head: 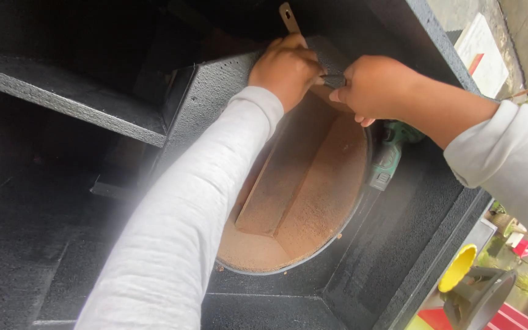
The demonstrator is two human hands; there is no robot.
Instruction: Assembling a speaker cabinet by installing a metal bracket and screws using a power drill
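Already the black speaker cabinet (398,244) looks mostly built and coated in rough textured paint, with its round opening (300,195) cut and showing bare brown board inside, an angled wooden brace (276,189) running from about seven o'clock up toward one o'clock within it. What seems left, judging from this view, is work at the rim near twelve o'clock, where both hands meet over a small dark piece (332,79); whether it is being fitted or taken off cannot be told. From seven o'clock the left hand (285,68) reaches up along a long white sleeve (172,232), its knuckles curled over the upper edge of the opening, fingers closed around the dark piece and partly hidden behind it. From three o'clock the right hand (371,88) comes in with the wrist bent, its thumb and fingertips pinched narrowly on the same dark piece, touching the left hand. A thin tan strip (288,17) sticks up just above the left knuckles at twelve o'clock. Just below the right hand, at about four o'clock from it, a green power drill (389,160) lies on the cabinet face beside the rim. At five o'clock in the picture stands a yellow-mouthed dark horn (469,281), well apart.
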